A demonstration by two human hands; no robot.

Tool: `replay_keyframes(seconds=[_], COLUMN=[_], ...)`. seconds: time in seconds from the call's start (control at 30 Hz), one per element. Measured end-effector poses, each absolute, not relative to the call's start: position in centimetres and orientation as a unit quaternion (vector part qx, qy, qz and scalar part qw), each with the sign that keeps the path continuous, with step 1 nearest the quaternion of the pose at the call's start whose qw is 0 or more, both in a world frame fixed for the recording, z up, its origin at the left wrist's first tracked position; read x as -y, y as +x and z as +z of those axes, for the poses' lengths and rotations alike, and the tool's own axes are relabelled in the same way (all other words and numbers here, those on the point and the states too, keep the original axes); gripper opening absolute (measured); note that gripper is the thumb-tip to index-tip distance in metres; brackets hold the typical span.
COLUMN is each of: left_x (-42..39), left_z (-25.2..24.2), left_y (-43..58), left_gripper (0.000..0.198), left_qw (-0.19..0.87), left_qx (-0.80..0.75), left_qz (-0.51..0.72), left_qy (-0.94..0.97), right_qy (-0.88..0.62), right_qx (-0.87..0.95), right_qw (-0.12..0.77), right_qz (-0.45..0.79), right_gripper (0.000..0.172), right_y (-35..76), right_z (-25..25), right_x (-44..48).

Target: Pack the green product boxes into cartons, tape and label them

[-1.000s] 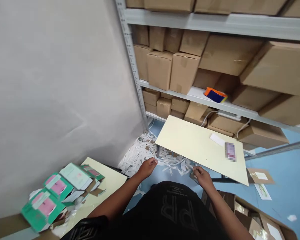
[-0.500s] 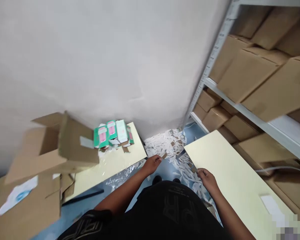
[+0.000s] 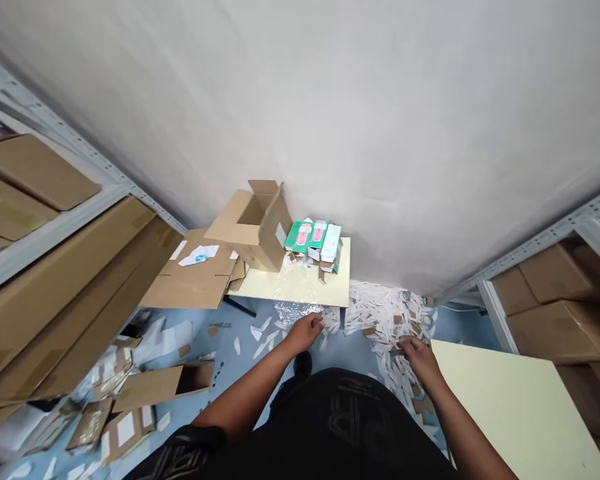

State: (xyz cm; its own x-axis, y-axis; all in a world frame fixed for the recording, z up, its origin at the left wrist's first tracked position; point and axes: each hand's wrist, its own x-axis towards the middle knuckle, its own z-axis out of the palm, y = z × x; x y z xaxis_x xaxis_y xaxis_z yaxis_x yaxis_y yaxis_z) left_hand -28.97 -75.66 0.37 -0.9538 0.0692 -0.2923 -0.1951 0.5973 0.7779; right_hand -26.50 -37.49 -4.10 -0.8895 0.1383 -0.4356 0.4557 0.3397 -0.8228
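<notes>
My left hand point(image 3: 305, 333) hangs in front of my body, its fingers loosely bent with a gap at the thumb; no object shows in it. It is nearest to the pale table point(image 3: 260, 285) by the wall. My right hand point(image 3: 420, 359) is beside the corner of a second pale table point(image 3: 510, 393), its fingers slightly bent and apart, with nothing visible in them. On the wall-side table stand an open cardboard box point(image 3: 267, 250) and several green and pink small cartons point(image 3: 300, 235). Crumpled clear plastic wrap point(image 3: 295, 283) spills over its front edge.
White paper strips point(image 3: 375, 308) cover the floor between the tables. A flattened cardboard sheet point(image 3: 200, 280) juts out at left. Torn cartons point(image 3: 147, 388) litter the blue floor. Shelves with cardboard boxes rise at left point(image 3: 70, 280) and right point(image 3: 565, 330). A plain wall is ahead.
My view has swung left, bringing the left shelf and the littered floor into sight. The tables and box now appear farther right. Both hands keep nearly the same place before my body.
</notes>
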Motion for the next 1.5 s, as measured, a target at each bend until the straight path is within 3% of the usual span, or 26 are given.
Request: replay_keyframes(seconds=[0.27,0.57,0.87,1.2,1.37,1.5], left_x=[86.3,92.1,88.9,88.6,88.0,89.1], left_z=[-0.5,2.6,-0.7,-2.8,-1.3,1.9], left_y=[-33.9,-49.3,-59.6,-61.7,-62.6,-61.9], left_gripper=[0.036,0.064,0.09,0.091,0.092,0.079], left_qw=[0.115,0.072,0.204,0.154,0.15,0.105], left_qx=[-0.901,-0.947,-0.951,-0.958,-0.937,-0.85], left_qz=[0.416,0.314,0.229,0.208,0.258,0.453], left_qy=[-0.053,0.009,-0.045,-0.127,-0.181,-0.247], right_qy=[0.156,0.101,0.191,0.185,0.134,0.117], right_qx=[-0.823,-0.87,-0.875,-0.861,-0.855,-0.847], right_qw=[0.166,0.123,0.133,0.161,0.167,0.178], right_qz=[-0.521,-0.467,-0.425,-0.446,-0.473,-0.486], right_gripper=[0.043,0.042,0.048,0.045,0.046,0.043], right_y=[-29.7,-30.8,-27.5,-32.3,-36.6,-39.8], right_z=[-5.4,-2.2,-3.1,-4.8,-5.8,-6.0], right_x=[48.1,59.8,57.0,53.8,51.5,50.4])
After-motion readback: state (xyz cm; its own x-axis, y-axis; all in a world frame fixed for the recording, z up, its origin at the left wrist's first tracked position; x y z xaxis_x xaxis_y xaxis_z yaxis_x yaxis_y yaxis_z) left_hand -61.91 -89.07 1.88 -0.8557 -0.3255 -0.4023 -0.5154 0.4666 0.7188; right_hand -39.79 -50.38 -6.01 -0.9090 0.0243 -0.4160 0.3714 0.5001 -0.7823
